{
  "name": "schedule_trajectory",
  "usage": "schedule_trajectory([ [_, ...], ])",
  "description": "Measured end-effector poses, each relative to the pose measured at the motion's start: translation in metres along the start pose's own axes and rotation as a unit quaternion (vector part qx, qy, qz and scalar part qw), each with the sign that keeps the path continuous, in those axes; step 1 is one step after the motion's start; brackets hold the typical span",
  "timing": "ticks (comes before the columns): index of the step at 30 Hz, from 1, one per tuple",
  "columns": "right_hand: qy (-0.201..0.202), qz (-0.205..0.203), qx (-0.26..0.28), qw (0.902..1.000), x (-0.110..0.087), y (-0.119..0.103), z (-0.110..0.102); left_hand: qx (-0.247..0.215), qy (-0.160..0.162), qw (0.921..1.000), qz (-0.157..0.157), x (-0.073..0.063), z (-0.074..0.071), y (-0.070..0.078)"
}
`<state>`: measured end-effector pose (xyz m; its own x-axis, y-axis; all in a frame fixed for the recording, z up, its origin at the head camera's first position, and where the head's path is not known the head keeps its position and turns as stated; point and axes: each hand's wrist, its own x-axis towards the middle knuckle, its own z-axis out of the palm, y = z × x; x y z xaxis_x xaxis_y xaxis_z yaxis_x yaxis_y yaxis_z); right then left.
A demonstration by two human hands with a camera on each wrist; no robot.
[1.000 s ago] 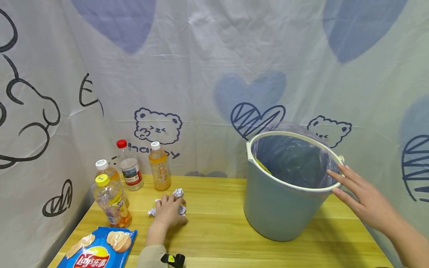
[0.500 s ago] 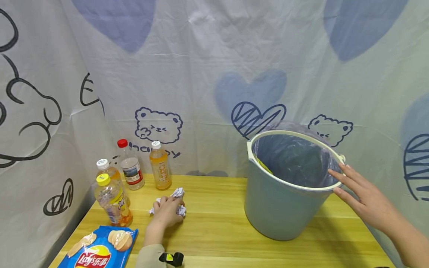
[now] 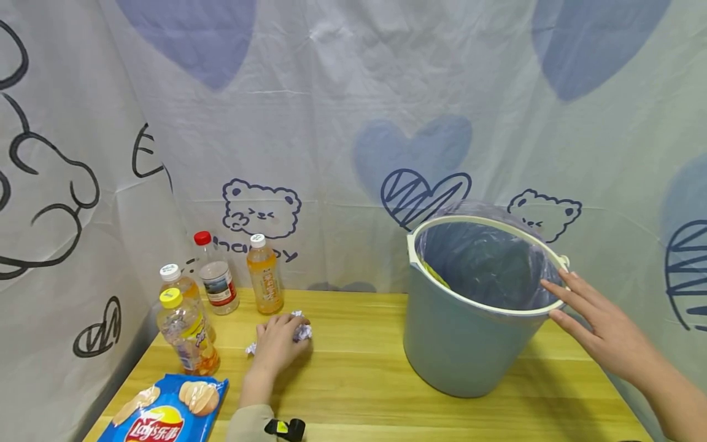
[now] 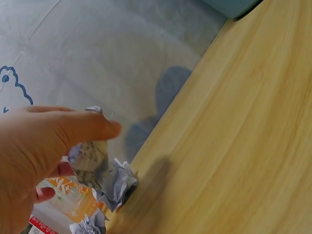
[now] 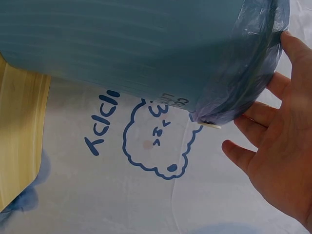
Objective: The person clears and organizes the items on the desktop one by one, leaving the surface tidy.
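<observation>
One paper wad (image 4: 90,163) — crumpled, dark-flecked — in left hand (image 3: 280,344)

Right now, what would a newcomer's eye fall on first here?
The big blue-grey bin, on the right of the table, with the right hand touching it. Then the bright blue chip bag at the near left, four bottles standing beyond it. Between bottles and bin, the left hand holds crumpled paper.
</observation>
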<state>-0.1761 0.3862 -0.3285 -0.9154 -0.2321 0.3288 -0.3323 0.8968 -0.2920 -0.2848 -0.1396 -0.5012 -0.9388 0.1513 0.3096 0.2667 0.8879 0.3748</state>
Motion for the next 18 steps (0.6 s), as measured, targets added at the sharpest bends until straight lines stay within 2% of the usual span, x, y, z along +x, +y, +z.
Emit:
schedule_trajectory([
  [9, 0.002, 0.007, 0.001, 1.0, -0.001, 0.0, -0.001, 0.006, 0.098, 0.9937, 0.053, 0.002, -0.008, 0.012],
  [18, -0.003, 0.008, 0.008, 0.9999, 0.001, 0.0, 0.0, 0.009, 0.149, 0.9843, 0.093, 0.004, -0.023, 0.031],
])
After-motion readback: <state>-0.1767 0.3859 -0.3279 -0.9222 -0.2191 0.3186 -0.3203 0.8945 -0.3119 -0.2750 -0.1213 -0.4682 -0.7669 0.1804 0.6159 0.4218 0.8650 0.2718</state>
